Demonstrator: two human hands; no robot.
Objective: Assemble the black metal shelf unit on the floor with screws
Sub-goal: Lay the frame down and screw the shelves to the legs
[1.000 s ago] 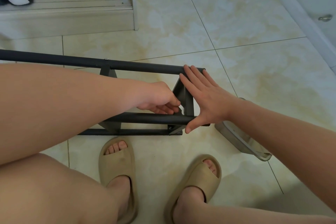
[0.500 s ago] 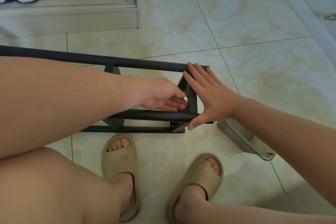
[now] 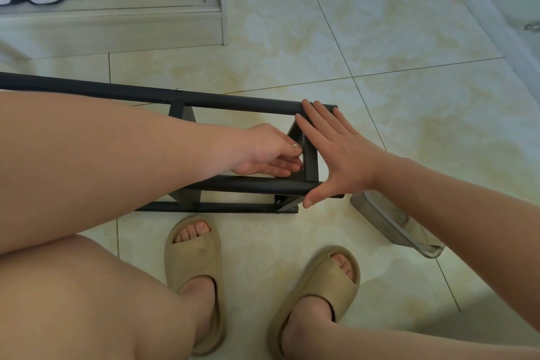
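The bare left arm (image 3: 117, 137) is stretched in from the left, and the bare left hand (image 3: 263, 152) is held with its back up. Its fingers (image 3: 277, 168) are bent a little and the thumb is brought close to them. Whether anything is pinched there cannot be seen. The bare right arm (image 3: 438, 202) is reached in from the right. The bare right hand (image 3: 336, 152) is held flat, with four straight fingers laid side by side, pointing away, and its thumb spread wide toward the body. The two hands are placed just beside each other.
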